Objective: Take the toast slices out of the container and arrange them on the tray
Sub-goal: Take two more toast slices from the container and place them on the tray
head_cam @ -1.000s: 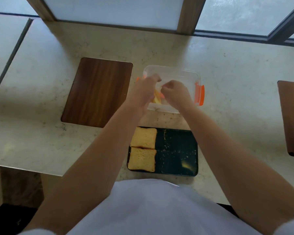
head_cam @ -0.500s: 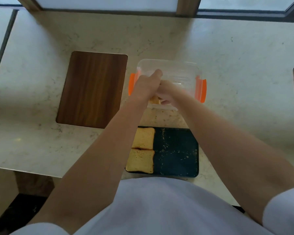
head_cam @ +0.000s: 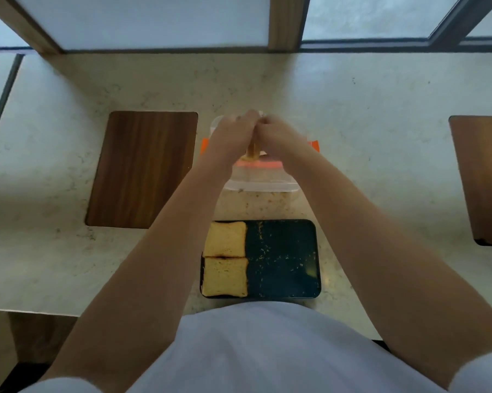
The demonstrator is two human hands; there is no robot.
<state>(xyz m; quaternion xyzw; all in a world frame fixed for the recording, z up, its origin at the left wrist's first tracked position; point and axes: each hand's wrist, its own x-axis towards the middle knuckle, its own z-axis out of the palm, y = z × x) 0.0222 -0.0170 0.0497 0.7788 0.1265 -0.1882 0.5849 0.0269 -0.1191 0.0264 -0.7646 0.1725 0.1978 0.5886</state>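
Note:
A clear plastic container with orange clips stands on the counter beyond the black tray. My left hand and my right hand meet above the container, both pinching a toast slice that hangs edge-on between them; only its lower edge shows. On the tray's left side lie two toast slices, one at the back and one at the front, touching each other. The tray's right half holds only crumbs.
A dark wooden board is set into the pale stone counter left of the container, and another at the right edge. Window frames run along the counter's far side. The counter's near edge lies at the lower left.
Both hands have risen out of the container with a toast slice held between them. The camera view has tilted, so the container looks nearer and lower.

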